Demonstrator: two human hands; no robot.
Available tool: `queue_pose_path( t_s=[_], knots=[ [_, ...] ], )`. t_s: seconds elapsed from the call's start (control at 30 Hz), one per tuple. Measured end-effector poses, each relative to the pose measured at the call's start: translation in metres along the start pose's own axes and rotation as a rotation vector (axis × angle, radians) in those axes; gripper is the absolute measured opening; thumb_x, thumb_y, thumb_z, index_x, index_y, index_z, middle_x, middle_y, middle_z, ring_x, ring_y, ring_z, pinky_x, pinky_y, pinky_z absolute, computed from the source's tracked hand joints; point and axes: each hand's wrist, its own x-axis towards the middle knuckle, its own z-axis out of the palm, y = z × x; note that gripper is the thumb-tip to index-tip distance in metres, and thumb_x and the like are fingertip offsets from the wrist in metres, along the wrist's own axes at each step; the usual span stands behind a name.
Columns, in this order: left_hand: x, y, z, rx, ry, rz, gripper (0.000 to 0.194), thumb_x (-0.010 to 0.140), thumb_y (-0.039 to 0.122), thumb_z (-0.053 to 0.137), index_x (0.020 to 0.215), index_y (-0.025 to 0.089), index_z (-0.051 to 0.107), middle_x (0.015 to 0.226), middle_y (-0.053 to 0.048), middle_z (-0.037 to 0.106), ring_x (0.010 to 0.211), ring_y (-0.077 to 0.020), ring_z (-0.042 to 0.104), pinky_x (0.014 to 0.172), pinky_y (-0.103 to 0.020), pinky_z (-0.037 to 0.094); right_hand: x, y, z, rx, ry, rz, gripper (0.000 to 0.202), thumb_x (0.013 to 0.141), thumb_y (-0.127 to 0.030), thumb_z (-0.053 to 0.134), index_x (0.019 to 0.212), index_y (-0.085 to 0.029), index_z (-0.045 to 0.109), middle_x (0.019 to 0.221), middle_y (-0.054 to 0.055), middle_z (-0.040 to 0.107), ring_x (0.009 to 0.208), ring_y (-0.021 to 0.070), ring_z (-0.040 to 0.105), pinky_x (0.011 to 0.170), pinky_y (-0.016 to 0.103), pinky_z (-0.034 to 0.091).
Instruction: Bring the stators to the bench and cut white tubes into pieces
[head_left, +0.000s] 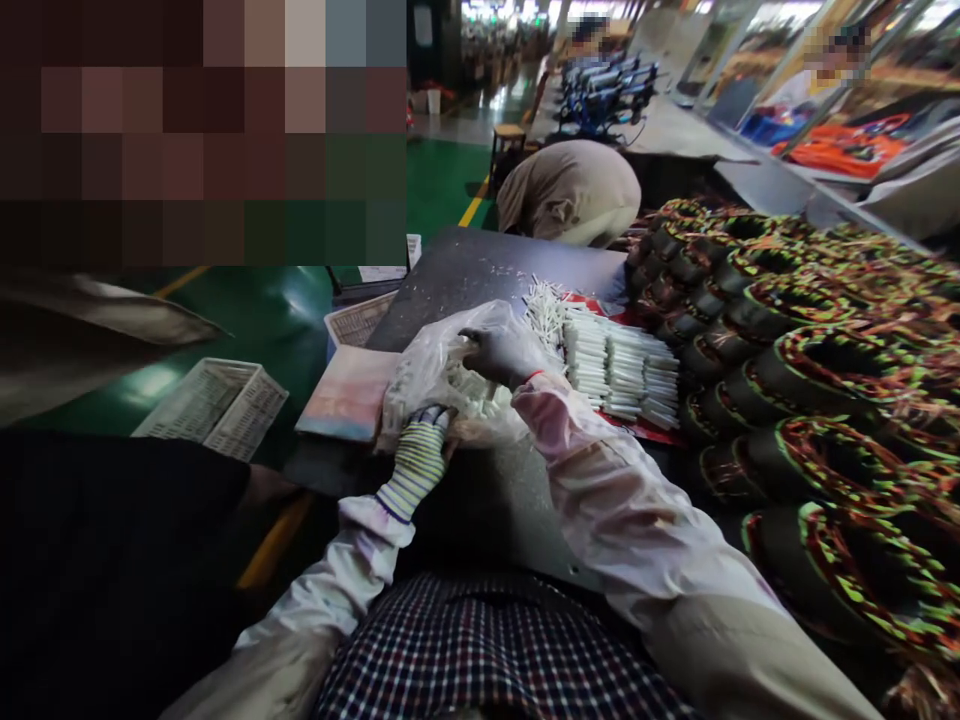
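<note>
A clear plastic bag (420, 365) with white pieces inside lies on the dark table (442, 270). My left hand (421, 450), in a striped glove, is closed on the bag's near edge. At the bag's upper right is my right hand (504, 357), in a dark glove, its fingers curled at the opening; what they hold, if anything, is too small to tell. Just right of it, white tubes (611, 365) lie in neat stacks on a red sheet, with a loose pile (546, 310) behind them.
Rows of wound copper stators (832, 370) fill the right side. A box with a pink and blue top (349, 390) sits left of the bag. White crates (214, 405) stand on the green floor. A person bends down behind the table; another person's dark clothing shows at the left.
</note>
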Motion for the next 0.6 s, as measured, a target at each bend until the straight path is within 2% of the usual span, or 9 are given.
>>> queue_pose_path(
  t_s=[0.13, 0.23, 0.3, 0.47, 0.6],
  knots=[
    [-0.001, 0.003, -0.002, 0.026, -0.01, -0.028, 0.044, 0.089, 0.032, 0.059, 0.129, 0.013, 0.064, 0.125, -0.016, 0.066, 0.114, -0.0336, 0.062, 0.105, -0.049, 0.047, 0.001, 0.012, -0.002, 0.189, 0.015, 0.05, 0.062, 0.066, -0.016, 0.07, 0.127, -0.019, 0.07, 0.12, 0.008, 0.073, 0.107, 0.026, 0.066, 0.096, 0.037, 0.051],
    [-0.001, 0.007, -0.003, 0.032, 0.004, -0.052, 0.045, 0.088, 0.03, 0.061, 0.129, 0.012, 0.064, 0.126, -0.017, 0.066, 0.117, -0.0347, 0.06, 0.105, -0.05, 0.047, -0.007, 0.018, -0.009, 0.35, 0.006, 0.085, 0.053, 0.063, -0.013, 0.07, 0.116, -0.015, 0.074, 0.103, 0.007, 0.076, 0.093, 0.0238, 0.068, 0.087, 0.037, 0.055],
    [0.0, 0.011, -0.005, 0.019, 0.0, -0.073, 0.044, 0.086, 0.027, 0.063, 0.128, 0.013, 0.065, 0.127, -0.017, 0.065, 0.119, -0.0349, 0.06, 0.106, -0.05, 0.047, -0.015, 0.019, -0.015, 0.549, -0.008, 0.093, 0.046, 0.062, -0.014, 0.071, 0.107, -0.014, 0.075, 0.091, 0.006, 0.075, 0.081, 0.0204, 0.067, 0.078, 0.035, 0.057],
    [0.005, 0.015, -0.018, -0.075, -0.049, -0.095, 0.051, 0.076, 0.024, 0.073, 0.125, 0.013, 0.066, 0.126, -0.017, 0.066, 0.119, -0.035, 0.061, 0.107, -0.05, 0.048, -0.033, 0.018, -0.023, 1.045, -0.163, 0.151, 0.046, 0.056, -0.019, 0.076, 0.101, -0.013, 0.07, 0.074, 0.002, 0.07, 0.058, 0.0144, 0.06, 0.055, 0.028, 0.054],
    [0.006, 0.01, -0.032, -0.257, -0.01, -0.114, 0.059, 0.069, 0.027, 0.081, 0.125, 0.019, 0.064, 0.126, -0.013, 0.066, 0.119, -0.0331, 0.061, 0.107, -0.05, 0.049, -0.046, 0.023, -0.021, 1.213, -0.164, 0.179, 0.036, 0.052, -0.022, 0.077, 0.086, -0.015, 0.063, 0.07, 0.002, 0.068, 0.06, 0.0159, 0.064, 0.054, 0.027, 0.054]
  ],
)
